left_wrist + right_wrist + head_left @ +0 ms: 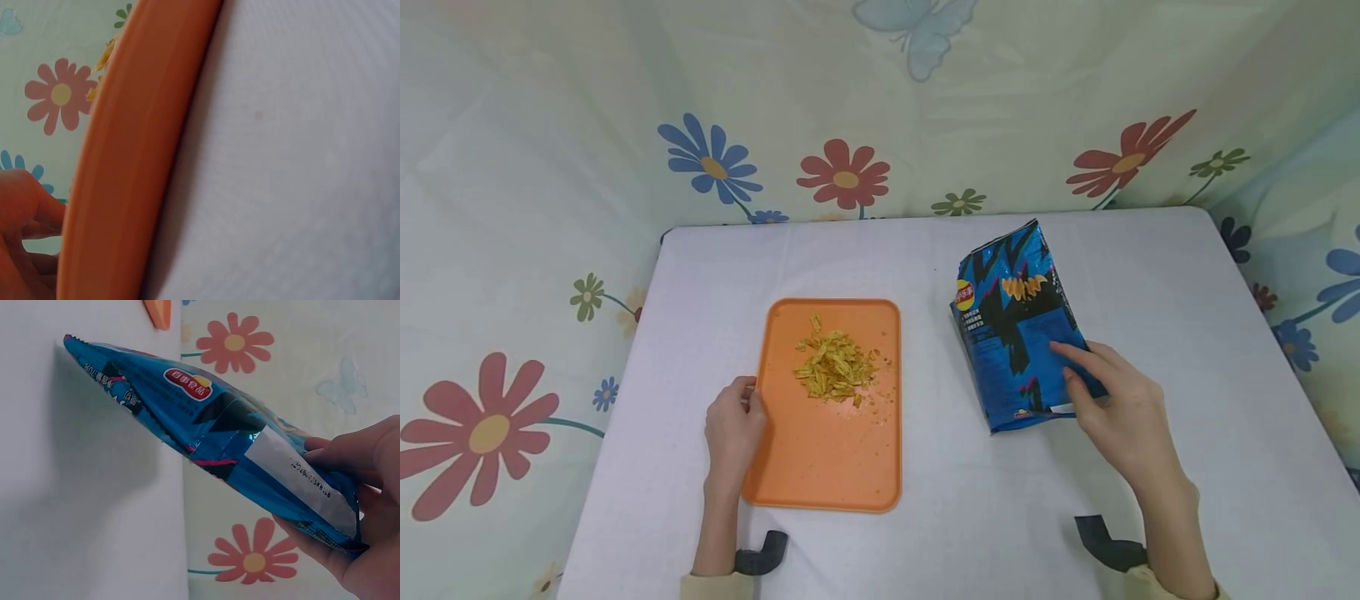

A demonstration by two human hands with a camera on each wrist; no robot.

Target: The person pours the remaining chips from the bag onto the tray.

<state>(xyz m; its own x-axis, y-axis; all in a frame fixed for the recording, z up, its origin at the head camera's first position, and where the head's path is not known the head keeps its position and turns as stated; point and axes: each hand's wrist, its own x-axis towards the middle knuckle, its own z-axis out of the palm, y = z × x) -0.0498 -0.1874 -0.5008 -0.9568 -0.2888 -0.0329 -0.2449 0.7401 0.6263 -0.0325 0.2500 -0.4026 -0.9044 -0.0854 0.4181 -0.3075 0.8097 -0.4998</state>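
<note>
An orange tray (823,462) lies on the white tabletop, with a small heap of broken yellow chips (835,367) on it. My left hand (735,425) holds the tray's left rim with bent fingers. In the left wrist view that hand (25,231) is partly cut off beside the tray's side wall (125,169). My right hand (1123,412) grips a blue and black chip bag (1000,350) by its right lower side. From the right wrist, the bag's blue bottom end (212,437) shows, held between thumb and fingers. What is inside the bag is hidden.
Fine crumbs (880,408) lie on the tray to the right of the heap. A flowered curtain (1000,108) hangs behind the table and along its sides. White cloth (925,542) covers the tabletop. A black curved piece (763,554) sits at each wrist.
</note>
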